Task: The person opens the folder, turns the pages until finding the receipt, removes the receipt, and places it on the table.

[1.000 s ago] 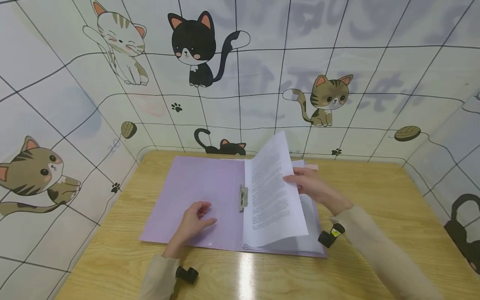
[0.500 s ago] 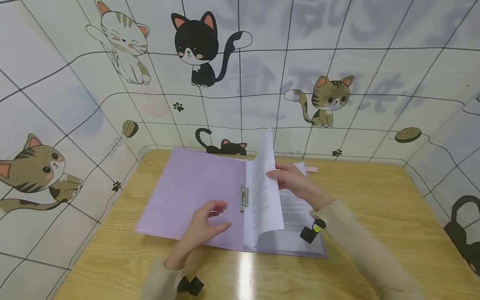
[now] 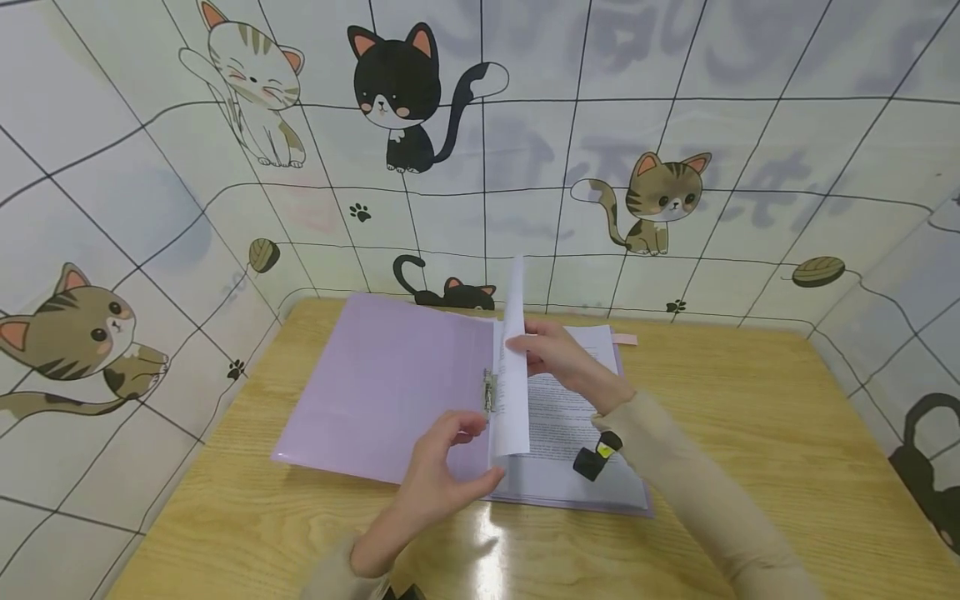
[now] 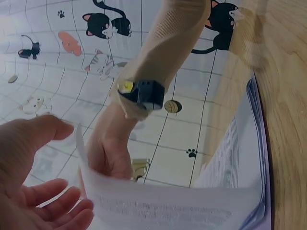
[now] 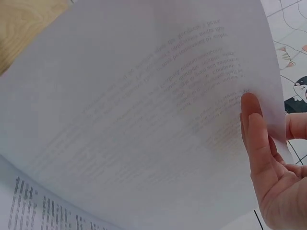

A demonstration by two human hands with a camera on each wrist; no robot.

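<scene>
A purple folder (image 3: 390,392) lies spread on the table, with a metal clip (image 3: 489,390) at its spine. Printed pages (image 3: 573,417) lie on its right side. My right hand (image 3: 555,354) pinches the outer edge of one printed sheet (image 3: 514,400), which stands nearly upright and bows along the spine. In the right wrist view, the thumb is on one side of the sheet (image 5: 144,96) and the fingers on the other. My left hand (image 3: 442,479) hovers at the folder's lower middle, thumb and fingers apart and holding nothing, close to the sheet's edge in the left wrist view.
The folder's left cover is raised a little off the wooden table (image 3: 750,433). A pink tab (image 3: 625,339) sticks out at the folder's upper right. Behind stands a wall covering (image 3: 525,150) with cartoon cats. Both wrists wear small black cameras (image 3: 597,456).
My right hand has swung the sheet leftward from over the pages to nearly upright at the spine. My left hand has moved right toward it, and the left cover has lifted slightly.
</scene>
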